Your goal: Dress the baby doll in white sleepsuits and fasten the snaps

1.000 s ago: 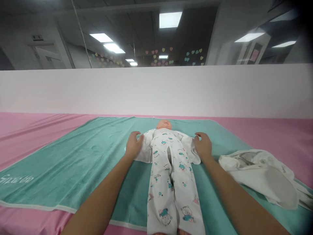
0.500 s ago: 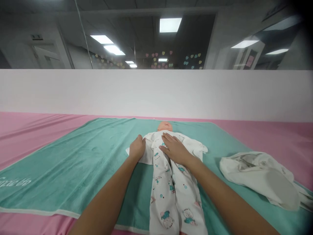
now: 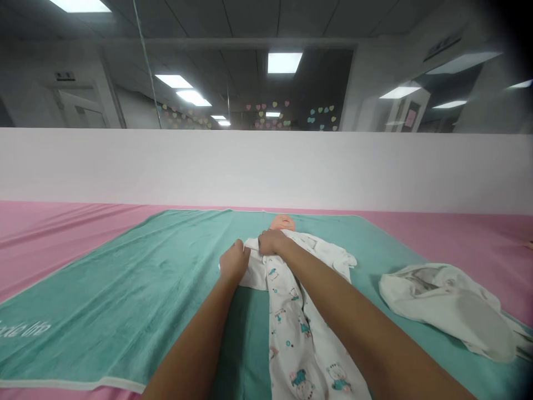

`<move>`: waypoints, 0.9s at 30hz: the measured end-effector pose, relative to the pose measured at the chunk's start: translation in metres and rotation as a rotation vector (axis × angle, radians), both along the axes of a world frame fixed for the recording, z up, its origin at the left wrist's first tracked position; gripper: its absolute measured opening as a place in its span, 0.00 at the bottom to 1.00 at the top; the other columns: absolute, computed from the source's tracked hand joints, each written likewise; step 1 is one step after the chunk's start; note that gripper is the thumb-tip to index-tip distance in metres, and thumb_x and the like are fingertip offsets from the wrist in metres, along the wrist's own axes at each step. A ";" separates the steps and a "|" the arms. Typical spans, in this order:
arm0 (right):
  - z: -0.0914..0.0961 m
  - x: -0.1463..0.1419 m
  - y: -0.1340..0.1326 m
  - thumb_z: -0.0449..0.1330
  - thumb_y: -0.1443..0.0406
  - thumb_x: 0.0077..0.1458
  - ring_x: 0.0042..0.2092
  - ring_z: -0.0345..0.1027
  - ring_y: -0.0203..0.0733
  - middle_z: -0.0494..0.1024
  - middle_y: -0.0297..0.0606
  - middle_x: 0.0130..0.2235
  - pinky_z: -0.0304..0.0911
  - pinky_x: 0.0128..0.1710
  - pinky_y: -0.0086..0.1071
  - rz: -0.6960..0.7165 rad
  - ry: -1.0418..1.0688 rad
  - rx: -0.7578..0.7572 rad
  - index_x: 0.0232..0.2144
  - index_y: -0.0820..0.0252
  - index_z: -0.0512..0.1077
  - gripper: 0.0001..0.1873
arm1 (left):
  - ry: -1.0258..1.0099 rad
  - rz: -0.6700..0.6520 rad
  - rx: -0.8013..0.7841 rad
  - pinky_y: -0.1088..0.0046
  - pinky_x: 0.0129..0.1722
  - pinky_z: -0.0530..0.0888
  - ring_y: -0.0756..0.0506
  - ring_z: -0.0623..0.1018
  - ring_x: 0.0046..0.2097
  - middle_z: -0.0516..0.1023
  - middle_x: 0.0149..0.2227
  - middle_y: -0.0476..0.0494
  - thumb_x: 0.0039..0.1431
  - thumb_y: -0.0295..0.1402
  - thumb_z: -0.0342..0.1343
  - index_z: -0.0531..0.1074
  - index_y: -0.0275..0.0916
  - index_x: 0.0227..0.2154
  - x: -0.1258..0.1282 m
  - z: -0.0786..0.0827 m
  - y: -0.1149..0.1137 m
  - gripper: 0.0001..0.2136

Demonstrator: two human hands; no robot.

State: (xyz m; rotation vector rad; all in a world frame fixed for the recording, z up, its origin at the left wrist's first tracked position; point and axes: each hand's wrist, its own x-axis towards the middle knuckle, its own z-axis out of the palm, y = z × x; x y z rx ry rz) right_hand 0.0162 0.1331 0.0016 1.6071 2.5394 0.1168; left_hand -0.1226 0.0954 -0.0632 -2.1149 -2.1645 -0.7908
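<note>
A baby doll [image 3: 283,223] lies on its back, only its head showing above white clothing. Over its body is a white baby garment [image 3: 291,328] printed with small animals, its two legs stretching toward me. Plain white cloth like a wide sleeve [image 3: 254,276] spreads out at the left, and my left hand [image 3: 234,262] is closed on its outer part. My right hand [image 3: 271,242], fingers curled, grips the garment near the doll's left-side shoulder, just below the head. Its fingertips are hidden in the fabric. Another white sleeve [image 3: 333,254] lies out to the right.
Beneath everything is a green blanket [image 3: 125,294] on a pink cover [image 3: 50,230]. A crumpled white cloth item [image 3: 449,305] lies at the right. Behind stands a low white wall [image 3: 266,169] with glass above it. A small skin-toned shape [image 3: 529,244] shows at the right edge.
My right hand has moved left from lying flat on the doll's chest to curl at the shoulder. The printed legs have shifted slightly right. My left hand keeps its hold.
</note>
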 end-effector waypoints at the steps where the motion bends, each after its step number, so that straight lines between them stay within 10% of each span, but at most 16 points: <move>1: -0.001 -0.003 0.005 0.61 0.61 0.41 0.47 0.67 0.53 0.74 0.48 0.46 0.64 0.42 0.44 -0.007 -0.018 -0.024 0.40 0.59 0.73 0.20 | 0.001 0.000 -0.008 0.68 0.31 0.63 0.40 0.74 0.37 0.74 0.36 0.41 0.61 0.39 0.38 0.61 0.41 0.33 -0.001 0.000 0.000 0.10; 13: -0.001 0.004 0.000 0.61 0.62 0.43 0.46 0.68 0.53 0.72 0.48 0.47 0.63 0.41 0.46 -0.018 -0.041 0.042 0.47 0.58 0.66 0.26 | -0.055 0.009 0.001 0.69 0.31 0.64 0.41 0.74 0.37 0.74 0.36 0.41 0.62 0.40 0.36 0.61 0.41 0.34 -0.004 0.002 -0.005 0.11; 27: 0.070 0.070 -0.014 0.59 0.61 0.44 0.39 0.70 0.49 0.73 0.42 0.44 0.64 0.33 0.38 -0.165 -0.029 0.118 0.45 0.52 0.66 0.23 | -0.328 0.154 -0.011 0.63 0.35 0.66 0.36 0.74 0.39 0.74 0.33 0.35 0.54 0.36 0.44 0.63 0.40 0.27 -0.024 -0.008 0.006 0.06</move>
